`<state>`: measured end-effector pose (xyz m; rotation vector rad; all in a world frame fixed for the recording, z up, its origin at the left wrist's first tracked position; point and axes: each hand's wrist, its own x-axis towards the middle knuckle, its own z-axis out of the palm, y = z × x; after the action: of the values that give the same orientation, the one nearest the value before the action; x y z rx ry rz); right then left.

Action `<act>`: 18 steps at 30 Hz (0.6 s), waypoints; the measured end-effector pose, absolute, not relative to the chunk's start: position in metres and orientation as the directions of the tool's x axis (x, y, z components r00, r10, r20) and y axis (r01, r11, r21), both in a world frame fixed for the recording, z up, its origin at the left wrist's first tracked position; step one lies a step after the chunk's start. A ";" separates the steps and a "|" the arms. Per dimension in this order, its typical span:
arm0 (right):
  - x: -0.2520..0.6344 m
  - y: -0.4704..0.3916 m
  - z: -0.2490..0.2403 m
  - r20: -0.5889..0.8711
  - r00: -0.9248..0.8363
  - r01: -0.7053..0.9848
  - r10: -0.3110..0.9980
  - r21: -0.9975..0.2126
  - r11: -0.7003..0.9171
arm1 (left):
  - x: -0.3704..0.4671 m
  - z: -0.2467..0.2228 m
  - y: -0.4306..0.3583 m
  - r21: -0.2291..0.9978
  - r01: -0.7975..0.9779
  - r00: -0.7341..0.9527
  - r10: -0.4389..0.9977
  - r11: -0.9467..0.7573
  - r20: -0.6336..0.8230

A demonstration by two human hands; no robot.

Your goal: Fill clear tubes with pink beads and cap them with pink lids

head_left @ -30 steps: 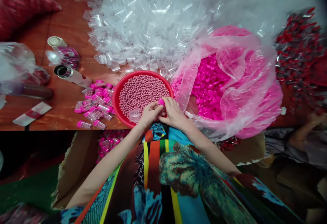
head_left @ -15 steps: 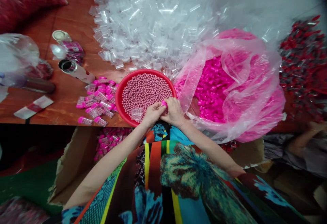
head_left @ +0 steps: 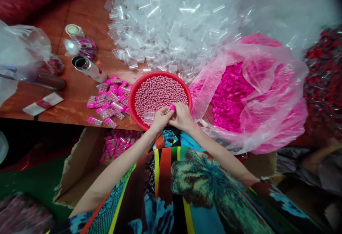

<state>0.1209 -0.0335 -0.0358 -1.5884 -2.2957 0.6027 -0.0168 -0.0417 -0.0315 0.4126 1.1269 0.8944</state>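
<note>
At the near right rim of a red bowl (head_left: 131, 102) full of small pink beads (head_left: 160, 91), my two hands meet. A small pink cap (head_left: 172, 108) shows between their fingertips; whatever lies below it is hidden by the fingers. My left hand (head_left: 161, 118) is closed in a pinch from the left side. From the right, my right hand (head_left: 182, 116) is closed with its fingers bent over the cap. Clear empty containers (head_left: 149, 118) rest on the beads by my left fingers. Left of the bowl lie several bead-filled, pink-capped containers (head_left: 112, 97).
A large heap of clear containers (head_left: 171, 27) spreads behind the bowl. To the right an open plastic bag (head_left: 278, 91) holds pink caps (head_left: 229, 98). A tumbler (head_left: 88, 68) and a bottle (head_left: 48, 80) are at left. Below the table edge, a cardboard box (head_left: 77, 166) contains more filled containers.
The view has shifted, so the table and bowl appear farther right. Both hands stay together around the pink cap, with little change in the fingers.
</note>
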 end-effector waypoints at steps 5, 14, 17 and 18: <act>0.119 -0.031 -0.037 -0.001 -0.382 0.809 0.924 -0.484 0.334 | -0.022 -0.034 -0.040 0.590 -0.452 0.240 0.729 0.669 -0.641; 0.123 -0.036 -0.042 -0.031 -0.329 0.708 0.944 -0.669 0.225 | -0.029 -0.041 -0.028 0.337 -0.495 0.408 0.557 0.801 -0.724; 0.124 -0.034 -0.043 -0.017 -0.366 0.656 0.930 -0.714 0.245 | -0.032 -0.040 -0.028 0.310 -0.497 0.478 0.553 0.811 -0.683; 0.123 -0.033 -0.043 -0.015 -0.367 0.645 0.930 -0.725 0.243 | -0.032 -0.040 -0.028 0.301 -0.497 0.495 0.551 0.814 -0.672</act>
<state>0.1231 -0.0333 -0.0427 -1.4398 -2.1011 0.9145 -0.0320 -0.0276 -0.0395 0.0702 0.8402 0.6354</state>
